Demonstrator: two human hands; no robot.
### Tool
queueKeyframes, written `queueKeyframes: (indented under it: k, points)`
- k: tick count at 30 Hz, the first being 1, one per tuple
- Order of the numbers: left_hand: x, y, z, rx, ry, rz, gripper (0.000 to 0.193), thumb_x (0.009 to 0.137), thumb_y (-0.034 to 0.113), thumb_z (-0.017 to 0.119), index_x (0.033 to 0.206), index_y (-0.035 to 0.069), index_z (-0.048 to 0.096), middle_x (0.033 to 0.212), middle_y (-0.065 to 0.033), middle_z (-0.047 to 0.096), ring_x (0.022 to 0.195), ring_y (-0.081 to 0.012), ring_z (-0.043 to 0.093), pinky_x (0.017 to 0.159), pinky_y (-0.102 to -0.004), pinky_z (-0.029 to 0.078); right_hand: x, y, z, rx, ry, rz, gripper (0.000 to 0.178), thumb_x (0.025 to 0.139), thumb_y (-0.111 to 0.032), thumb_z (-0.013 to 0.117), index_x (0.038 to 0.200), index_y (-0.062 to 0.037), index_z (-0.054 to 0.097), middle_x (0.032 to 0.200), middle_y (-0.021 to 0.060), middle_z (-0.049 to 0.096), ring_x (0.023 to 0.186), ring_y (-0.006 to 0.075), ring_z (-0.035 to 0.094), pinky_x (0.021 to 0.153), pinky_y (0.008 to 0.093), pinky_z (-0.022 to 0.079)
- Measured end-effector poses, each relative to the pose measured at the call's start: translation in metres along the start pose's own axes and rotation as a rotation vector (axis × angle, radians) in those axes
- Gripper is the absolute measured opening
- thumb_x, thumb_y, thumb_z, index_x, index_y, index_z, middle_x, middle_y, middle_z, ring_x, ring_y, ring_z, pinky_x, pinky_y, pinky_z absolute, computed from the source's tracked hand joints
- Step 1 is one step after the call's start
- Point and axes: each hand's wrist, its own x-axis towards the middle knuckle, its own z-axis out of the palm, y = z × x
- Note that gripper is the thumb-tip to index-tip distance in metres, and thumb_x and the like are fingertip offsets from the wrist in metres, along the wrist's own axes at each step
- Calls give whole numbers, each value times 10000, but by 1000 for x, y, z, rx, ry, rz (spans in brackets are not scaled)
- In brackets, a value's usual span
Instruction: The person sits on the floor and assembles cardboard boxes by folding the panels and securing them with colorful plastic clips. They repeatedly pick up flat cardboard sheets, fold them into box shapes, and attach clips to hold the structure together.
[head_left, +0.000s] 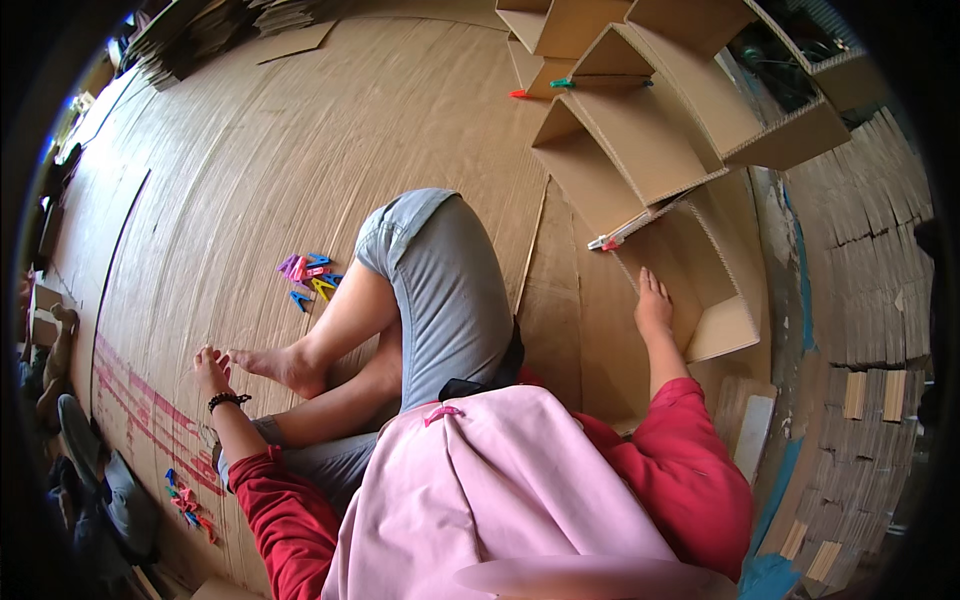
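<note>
My right hand (653,302) reaches out to the right with its fingers stretched out flat. It lies against the nearest open cardboard box (725,335), at the box's left side, and grips nothing. Over on the left, my left hand (212,372), with a dark beaded bracelet at the wrist, hovers beside my bare foot. Its fingers are slightly bent and apart, with nothing visible in them. A white and red clip (606,243) sits where the nearest box meets the folded cardboard box (640,150) beyond it. A pink clip (443,414) is fastened to the pink cloth on my front.
Several coloured clothespins (312,277) lie beyond my foot, and another group of clothespins (187,503) lies at lower left. Stacked cardboard sheets (870,290) line the right. More folded boxes (690,90) stand at the far right. Another person's leg (125,505) shows at the left edge.
</note>
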Motion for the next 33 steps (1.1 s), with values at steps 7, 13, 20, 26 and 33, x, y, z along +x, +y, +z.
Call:
queueKeyframes:
  k: [7, 13, 20, 26, 33]
  points:
    - [-8, -11, -3, 174, -37, -18, 260, 912, 353, 554, 1073, 150, 571, 882, -11, 612, 738, -136, 597, 643, -303, 431, 57, -51, 35, -2, 55, 7, 639, 850, -60, 516, 1449, -64, 295, 1489, 105, 324, 1307, 369, 359, 1060, 449, 363]
    - [-11, -17, -2, 215, -70, -36, 237, 917, 329, 552, 1055, 137, 573, 892, -8, 629, 736, -132, 604, 649, -293, 432, 96, -85, 43, 1, 48, 65, 658, 859, -145, 555, 1456, -71, 290, 1493, 96, 314, 1329, 355, 327, 1052, 516, 342]
    - [-7, -24, -2, 212, -34, -33, 227, 921, 314, 557, 1056, 133, 585, 839, -8, 637, 698, -119, 602, 632, -285, 434, 133, -100, 46, 31, 57, 91, 674, 883, -300, 590, 1455, -93, 302, 1486, 95, 330, 1325, 347, 331, 1053, 535, 324]
    - [-3, -32, -3, 245, -1, -24, 224, 912, 318, 559, 1040, 137, 593, 805, 6, 626, 664, -102, 583, 625, -281, 424, 153, -98, 50, 38, 89, 77, 705, 886, -430, 579, 1443, -82, 324, 1473, 103, 347, 1317, 341, 338, 1053, 532, 321]
    - [1, -35, 1, 151, 21, -3, 153, 909, 251, 579, 981, 120, 609, 732, 28, 574, 590, -64, 525, 532, -216, 405, 179, -99, 53, 34, 114, 57, 716, 881, -480, 568, 1422, -56, 366, 1448, 120, 382, 1298, 340, 355, 1051, 501, 329]
